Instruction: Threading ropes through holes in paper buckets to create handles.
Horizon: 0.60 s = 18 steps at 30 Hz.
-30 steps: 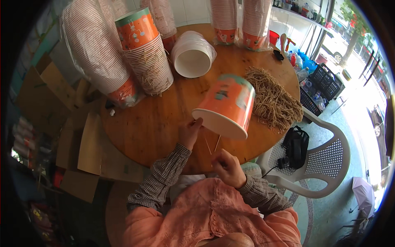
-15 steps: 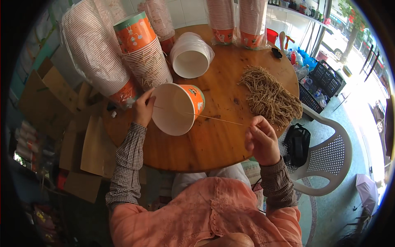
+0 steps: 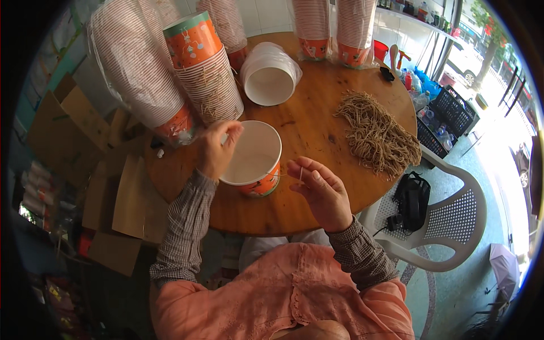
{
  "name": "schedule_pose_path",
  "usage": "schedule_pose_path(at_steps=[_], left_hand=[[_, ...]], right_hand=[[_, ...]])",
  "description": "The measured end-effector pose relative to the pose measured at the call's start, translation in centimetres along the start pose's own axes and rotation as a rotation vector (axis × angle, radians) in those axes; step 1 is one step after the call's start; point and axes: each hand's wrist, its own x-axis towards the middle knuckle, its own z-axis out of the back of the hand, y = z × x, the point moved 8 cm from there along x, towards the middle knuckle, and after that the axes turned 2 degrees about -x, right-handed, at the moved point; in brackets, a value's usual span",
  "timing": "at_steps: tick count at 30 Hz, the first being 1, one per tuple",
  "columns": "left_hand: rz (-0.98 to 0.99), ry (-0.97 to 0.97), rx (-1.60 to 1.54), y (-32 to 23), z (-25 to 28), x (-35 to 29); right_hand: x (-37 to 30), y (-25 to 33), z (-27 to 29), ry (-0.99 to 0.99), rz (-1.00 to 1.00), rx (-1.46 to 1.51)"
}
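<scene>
An orange paper bucket (image 3: 262,186) with a white inside stands near the table's front edge, its mouth up and tipped a little toward me. At its left rim my left hand (image 3: 215,150) is raised, fingers curved and apart, with no string visible in them; it is slightly blurred. To the right of the bucket, my right hand (image 3: 324,192) pinches a thin pale string (image 3: 301,173) between thumb and fingers. Part of a tan strand shows by the bucket's right rim; where it runs beyond that I cannot make out.
A heap of tan strings (image 3: 378,133) lies on the round wooden table (image 3: 309,127). Behind the bucket are a bagged white bucket (image 3: 270,85) and a tall nested stack (image 3: 209,85). Wrapped stacks (image 3: 136,68) line the back. A white chair (image 3: 459,212) holds a black bag (image 3: 412,195).
The bucket has gone from lying on its side, mouth toward me, to standing more upright. My right hand has moved left toward it; my left hand has shifted right and up. The string is no longer stretched across the mouth.
</scene>
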Motion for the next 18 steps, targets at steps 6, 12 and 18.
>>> schedule_pose_path(at_steps=[6, 12, 18], left_hand=[[0.022, 0.081, -0.327, -9.4, -0.2, -4.6], [0.040, 0.096, -0.275, -11.2, -1.7, -5.2], [-0.046, 0.064, -0.200, -11.3, -0.9, -4.6]], right_hand=[[0.1, 0.9, -2.8, 0.118, 0.185, -0.196], [-0.3, 0.8, -4.2, 0.143, 0.262, -0.381], [-0.9, 0.2, -1.9, 0.021, 0.200, -0.667]])
